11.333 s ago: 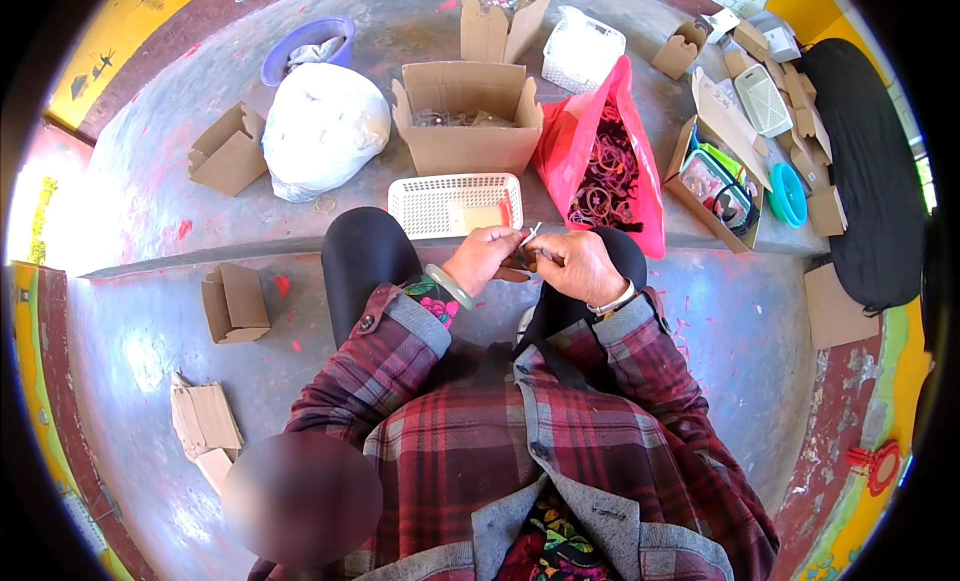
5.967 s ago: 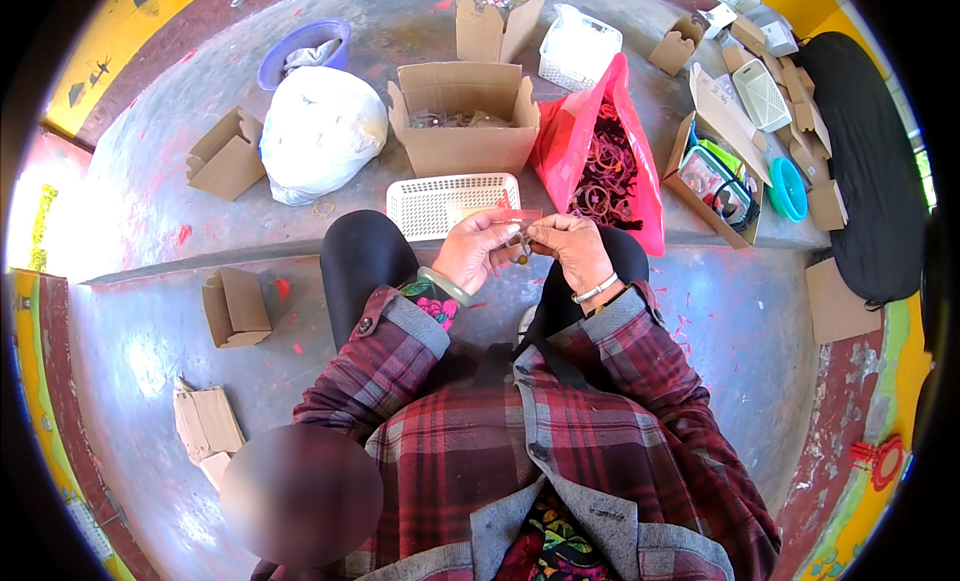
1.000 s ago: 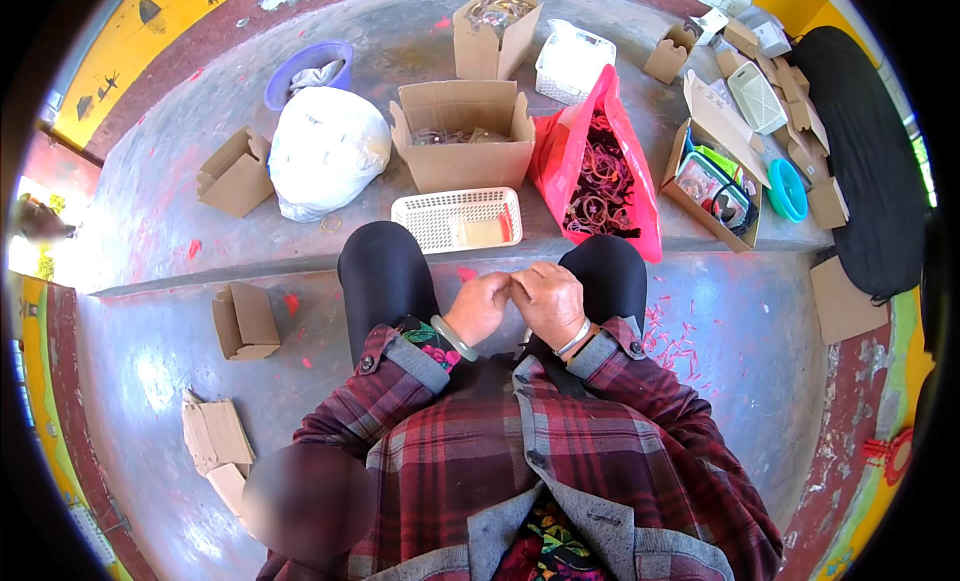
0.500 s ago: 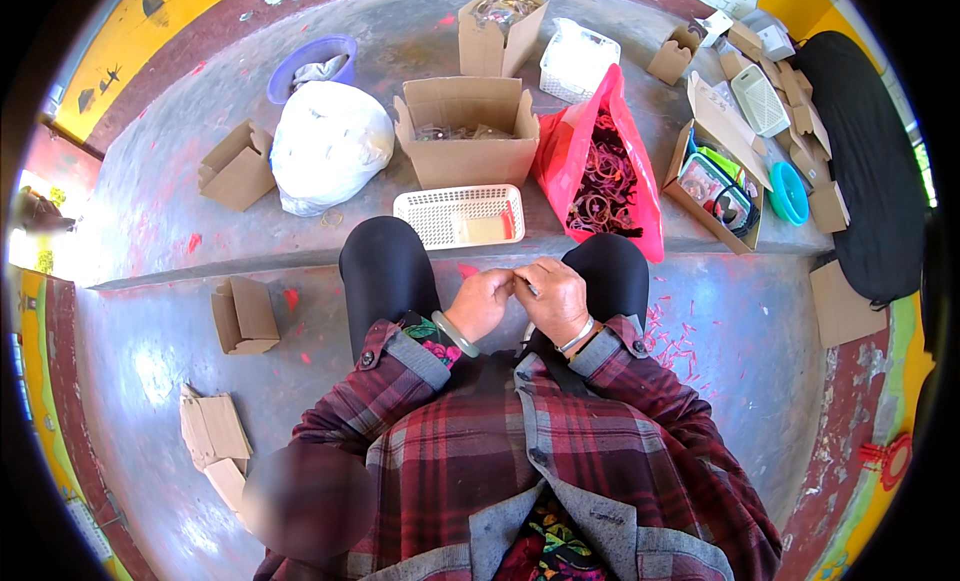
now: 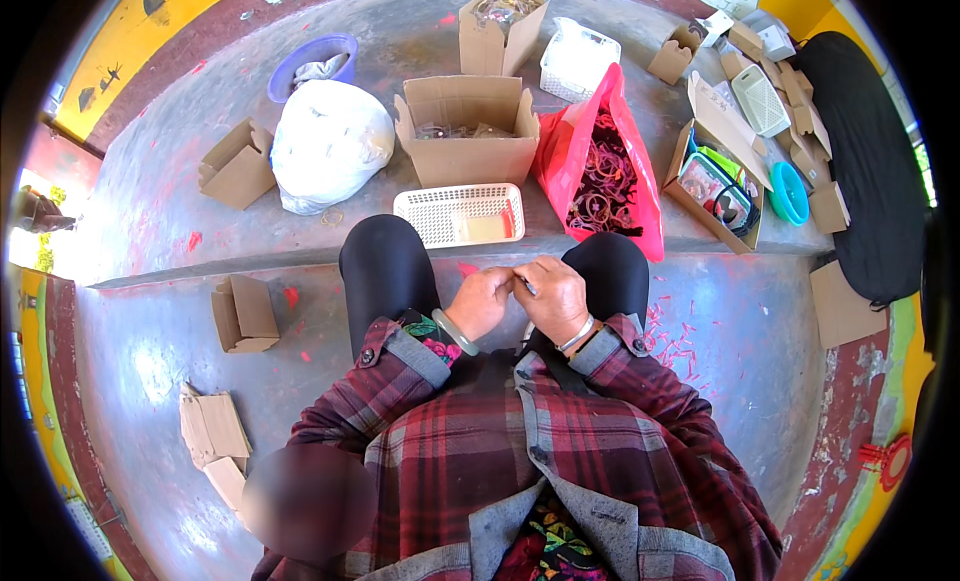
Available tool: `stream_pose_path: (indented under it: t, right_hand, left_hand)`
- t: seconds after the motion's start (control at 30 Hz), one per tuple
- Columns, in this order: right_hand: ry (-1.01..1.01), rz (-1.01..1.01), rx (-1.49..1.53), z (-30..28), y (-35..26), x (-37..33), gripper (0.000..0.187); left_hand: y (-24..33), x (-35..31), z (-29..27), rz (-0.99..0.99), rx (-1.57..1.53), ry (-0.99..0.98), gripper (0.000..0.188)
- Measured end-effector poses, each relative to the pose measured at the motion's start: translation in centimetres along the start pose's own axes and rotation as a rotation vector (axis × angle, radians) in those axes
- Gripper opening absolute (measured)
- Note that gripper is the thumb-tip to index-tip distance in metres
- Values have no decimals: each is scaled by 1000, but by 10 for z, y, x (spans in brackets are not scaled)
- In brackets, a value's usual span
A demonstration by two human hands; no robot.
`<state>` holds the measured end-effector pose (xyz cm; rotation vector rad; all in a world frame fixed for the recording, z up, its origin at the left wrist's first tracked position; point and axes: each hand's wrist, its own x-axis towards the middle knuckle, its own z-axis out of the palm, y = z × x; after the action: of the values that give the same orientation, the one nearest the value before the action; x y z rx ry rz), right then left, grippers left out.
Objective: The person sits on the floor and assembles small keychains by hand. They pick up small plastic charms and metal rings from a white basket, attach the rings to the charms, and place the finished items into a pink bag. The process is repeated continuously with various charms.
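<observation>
Left grip and right grip pinch small piece, mostly hidden, just off front edge of ledge. White basket near that edge holds pale flat item; carton behind, contents unclear.

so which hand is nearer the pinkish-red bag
Right: the right hand is below and slightly left of the pinkish-red bag in the view, while the left hand is also below it but farther left.

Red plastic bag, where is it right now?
In the head view, the red plastic bag stands right of centre on the raised ledge, just beyond the person's right knee and right of the shallow cream basket.
</observation>
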<state>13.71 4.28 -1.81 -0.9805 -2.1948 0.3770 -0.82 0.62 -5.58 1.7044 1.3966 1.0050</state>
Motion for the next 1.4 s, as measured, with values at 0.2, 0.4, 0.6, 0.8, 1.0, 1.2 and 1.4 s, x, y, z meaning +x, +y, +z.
stream_pose_path:
  t: [0.2,0.4,0.6,0.8,1.0,1.2,1.4]
  right_hand:
    - [3,-43,-50,0,1,1,5]
    - [15,62,92,0,1,1,9]
    - [24,145,196,1,2,1,15]
    - [96,33,44,-6,-4,5,15]
    - [90,-38,36,-4,-3,5,10]
    - [70,-96,-43,2,2,1,5]
    - [12,-156,-179,3,1,-1,10]
  left_hand:
    - [3,0,0,-15,7,-11,21]
    - [-2,0,1,-173,-323,-22,21]
    - [0,3,-3,-263,-464,-49,25]
    - [7,4,-3,-343,-669,-20,26]
    - [1,3,-1,-357,-683,-47,25]
    - [-10,0,6,-199,-361,-19,22]
    - [2,0,3,-94,-16,-22,24]
